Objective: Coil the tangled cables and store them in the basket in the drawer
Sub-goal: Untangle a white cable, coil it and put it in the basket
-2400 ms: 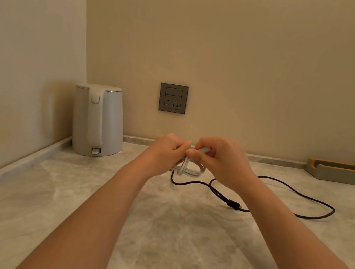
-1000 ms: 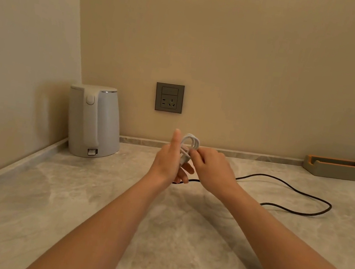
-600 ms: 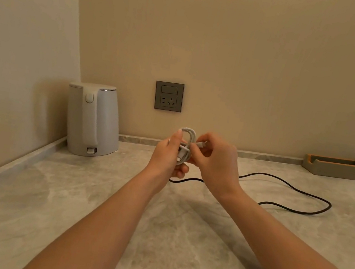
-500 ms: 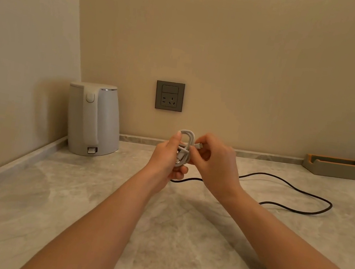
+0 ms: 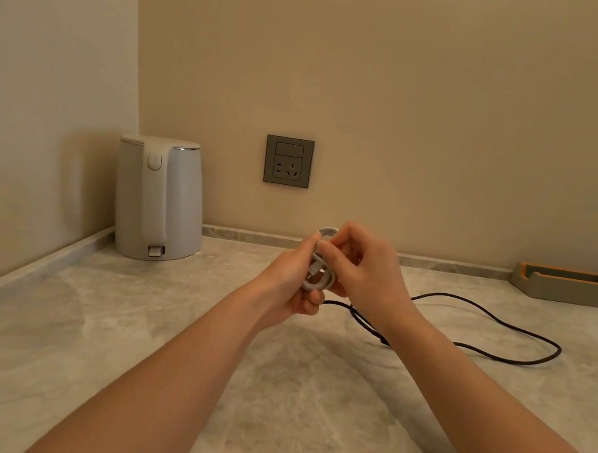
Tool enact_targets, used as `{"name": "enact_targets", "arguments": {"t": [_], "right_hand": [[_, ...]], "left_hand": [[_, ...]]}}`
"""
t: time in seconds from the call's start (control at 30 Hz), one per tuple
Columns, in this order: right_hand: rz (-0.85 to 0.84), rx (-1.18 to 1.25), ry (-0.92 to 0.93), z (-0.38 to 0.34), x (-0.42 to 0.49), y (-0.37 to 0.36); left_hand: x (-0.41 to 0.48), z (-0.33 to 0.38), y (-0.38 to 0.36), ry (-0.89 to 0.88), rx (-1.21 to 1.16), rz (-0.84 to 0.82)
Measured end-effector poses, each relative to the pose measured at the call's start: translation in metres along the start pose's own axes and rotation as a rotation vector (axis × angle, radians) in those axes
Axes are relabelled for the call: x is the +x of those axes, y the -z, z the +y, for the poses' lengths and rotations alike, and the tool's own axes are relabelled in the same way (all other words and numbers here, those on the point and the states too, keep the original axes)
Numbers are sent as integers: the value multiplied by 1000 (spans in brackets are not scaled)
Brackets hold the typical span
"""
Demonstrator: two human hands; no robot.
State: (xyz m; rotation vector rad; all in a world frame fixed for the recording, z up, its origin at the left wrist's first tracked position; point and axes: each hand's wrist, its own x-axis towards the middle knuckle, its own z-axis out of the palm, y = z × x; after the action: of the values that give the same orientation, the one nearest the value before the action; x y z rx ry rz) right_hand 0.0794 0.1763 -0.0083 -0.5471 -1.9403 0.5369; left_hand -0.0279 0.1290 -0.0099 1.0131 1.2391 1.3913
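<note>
Two bare forearms reach in from the bottom of the frame over the marbled surface (image 5: 79,327). At centre, the left hand (image 5: 287,284) grips a coiled white cable (image 5: 317,269), and the right hand (image 5: 368,274) pinches it. A black cable (image 5: 505,358) lies loose behind on the right. A kettle (image 5: 158,201) stands far left, a tray (image 5: 578,287) far right.
</note>
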Motion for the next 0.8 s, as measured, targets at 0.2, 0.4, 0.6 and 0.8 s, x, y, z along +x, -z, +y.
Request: {"name": "enact_targets", "arguments": {"t": [0.2,0.4,0.6,0.8], "right_hand": [[-17,57,-228,6,1,3],[-148,-175,-55,8,1,3],[-155,-537,58,6,-4,-10],[-279,-895,164,3,-7,-18]], "left_hand": [[6,-10,-5,2,29,7],[10,-9,-4,23,-125,84],[10,-11,-2,53,-169,156],[11,-20,3,43,62,249]]}}
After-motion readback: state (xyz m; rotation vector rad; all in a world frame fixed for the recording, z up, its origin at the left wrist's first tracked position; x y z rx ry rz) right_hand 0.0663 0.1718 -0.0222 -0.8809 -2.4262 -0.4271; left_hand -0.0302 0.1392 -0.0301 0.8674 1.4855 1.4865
